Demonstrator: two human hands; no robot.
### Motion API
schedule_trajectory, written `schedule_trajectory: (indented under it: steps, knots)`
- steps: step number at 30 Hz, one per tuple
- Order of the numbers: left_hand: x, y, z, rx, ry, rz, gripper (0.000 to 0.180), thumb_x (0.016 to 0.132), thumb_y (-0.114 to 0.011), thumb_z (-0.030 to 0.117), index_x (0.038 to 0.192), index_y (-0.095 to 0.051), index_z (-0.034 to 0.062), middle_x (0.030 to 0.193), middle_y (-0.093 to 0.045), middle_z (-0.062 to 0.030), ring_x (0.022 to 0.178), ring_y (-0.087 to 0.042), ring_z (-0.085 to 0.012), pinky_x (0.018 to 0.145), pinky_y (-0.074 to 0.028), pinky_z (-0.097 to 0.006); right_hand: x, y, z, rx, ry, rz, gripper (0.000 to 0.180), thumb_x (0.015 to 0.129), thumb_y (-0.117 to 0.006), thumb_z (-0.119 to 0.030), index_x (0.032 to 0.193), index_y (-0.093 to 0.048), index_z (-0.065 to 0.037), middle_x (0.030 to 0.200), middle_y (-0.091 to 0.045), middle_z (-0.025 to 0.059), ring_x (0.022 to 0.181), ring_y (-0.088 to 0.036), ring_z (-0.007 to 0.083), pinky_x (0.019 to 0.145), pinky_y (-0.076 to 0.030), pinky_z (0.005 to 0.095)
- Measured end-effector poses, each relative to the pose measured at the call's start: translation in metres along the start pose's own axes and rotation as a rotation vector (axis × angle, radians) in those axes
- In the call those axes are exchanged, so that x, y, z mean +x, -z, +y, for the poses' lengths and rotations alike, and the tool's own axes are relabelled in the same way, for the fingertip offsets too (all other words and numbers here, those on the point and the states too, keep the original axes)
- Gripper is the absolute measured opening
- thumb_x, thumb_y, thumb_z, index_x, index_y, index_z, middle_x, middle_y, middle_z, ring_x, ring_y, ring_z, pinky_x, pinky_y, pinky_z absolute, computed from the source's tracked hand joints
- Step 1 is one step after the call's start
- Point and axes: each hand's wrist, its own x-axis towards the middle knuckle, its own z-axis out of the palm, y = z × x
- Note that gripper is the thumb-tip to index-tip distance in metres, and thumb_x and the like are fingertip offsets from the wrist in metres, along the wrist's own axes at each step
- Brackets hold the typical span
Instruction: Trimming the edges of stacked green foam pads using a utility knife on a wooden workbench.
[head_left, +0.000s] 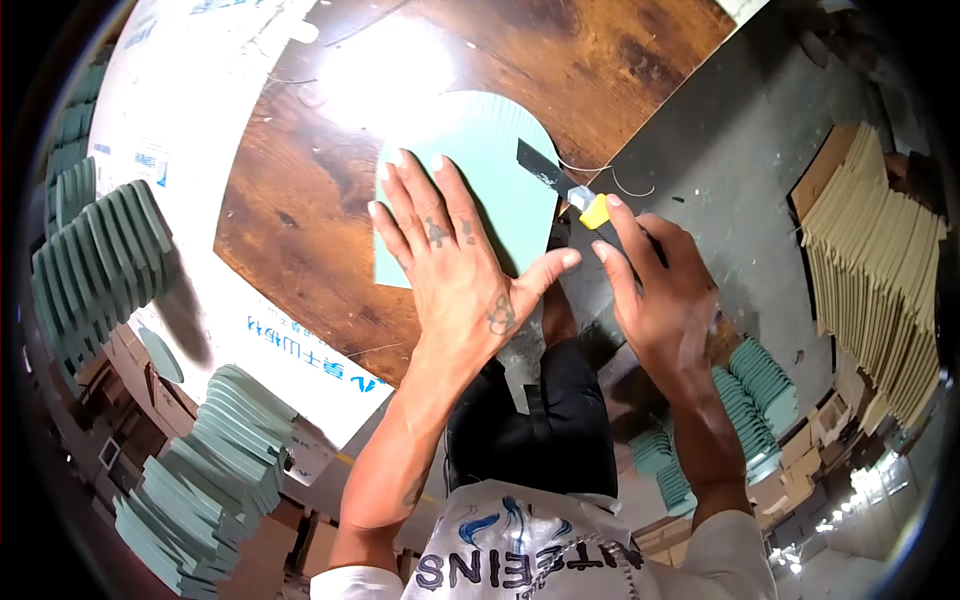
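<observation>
A pale green board (505, 115) with a rounded far end lies flat on the brown wooden tabletop (290, 215). My left hand (455, 255) rests on it, fingers stretched out and thumb spread to the right. In my right hand (665, 285) is a utility knife (597, 211) with a yellow collar and a dark, wide blade. The blade points up and left, over the board's right edge; whether it touches the board I cannot tell. The knife's lower handle is hidden in my fingers.
A white sheet (190, 150) covers the table's left side. Stacks of green boards (105, 260) stand on the left, with another stack (215, 460) lower down. A tall stack of tan sheets (870, 280) rises at right. Thin offcut strips (632, 190) hang over the table edge. A bright light glares on the tabletop.
</observation>
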Motion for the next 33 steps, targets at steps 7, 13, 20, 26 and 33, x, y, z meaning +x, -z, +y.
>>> schedule_trajectory:
  steps: [7, 13, 20, 26, 33]
  knots:
    - [0.003, -0.014, 0.005, 0.016, -0.018, 0.035, 0.120, 0.080, -0.075, 0.057, 0.159, -0.010, -0.0065, 0.162, -0.010, -0.0366, 0.152, -0.008, -0.0529, 0.120, -0.008, -0.064, 0.011, 0.006, 0.018, -0.084, 0.052, -0.084, 0.047, 0.086, -0.078, -0.020, 0.132, -0.068, -0.017, 0.102, -0.060, 0.0067, 0.084, -0.061, 0.0241, 0.073, -0.053, 0.0373]
    - [0.003, -0.018, 0.002, -0.009, -0.048, 0.069, 0.117, 0.078, -0.077, 0.051, 0.159, -0.014, -0.0051, 0.160, -0.014, -0.0377, 0.149, -0.015, -0.0559, 0.119, -0.015, -0.065, 0.033, 0.000, 0.027, -0.044, 0.115, -0.098, 0.046, 0.088, -0.077, -0.017, 0.133, -0.069, -0.017, 0.102, -0.060, 0.0060, 0.083, -0.061, 0.0225, 0.068, -0.052, 0.0356]
    - [0.005, -0.009, -0.009, -0.060, -0.091, 0.028, 0.109, 0.077, -0.079, 0.040, 0.159, -0.021, -0.0032, 0.162, -0.018, -0.0343, 0.150, -0.019, -0.0534, 0.118, -0.021, -0.065, 0.076, 0.000, 0.034, 0.032, 0.227, -0.112, 0.045, 0.082, -0.081, -0.013, 0.126, -0.072, -0.017, 0.097, -0.060, 0.0055, 0.076, -0.061, 0.0227, 0.064, -0.051, 0.0339]
    - [0.003, 0.010, -0.028, -0.093, -0.119, -0.067, 0.094, 0.087, -0.071, 0.045, 0.157, -0.030, -0.0024, 0.162, -0.024, -0.0303, 0.150, -0.024, -0.0490, 0.119, -0.022, -0.063, 0.114, -0.005, 0.038, 0.044, 0.344, -0.149, 0.045, 0.081, -0.082, -0.012, 0.125, -0.073, -0.017, 0.096, -0.065, 0.0084, 0.080, -0.063, 0.0257, 0.068, -0.053, 0.0356]
    - [0.005, 0.039, -0.071, -0.117, -0.233, -0.233, 0.091, 0.087, -0.069, 0.050, 0.157, -0.034, 0.0046, 0.163, -0.028, -0.0226, 0.151, -0.027, -0.0415, 0.123, -0.024, -0.057, 0.159, -0.004, 0.037, 0.003, 0.556, -0.279, 0.043, 0.080, -0.081, -0.015, 0.123, -0.075, -0.017, 0.098, -0.068, 0.0086, 0.083, -0.065, 0.0245, 0.070, -0.054, 0.0355]
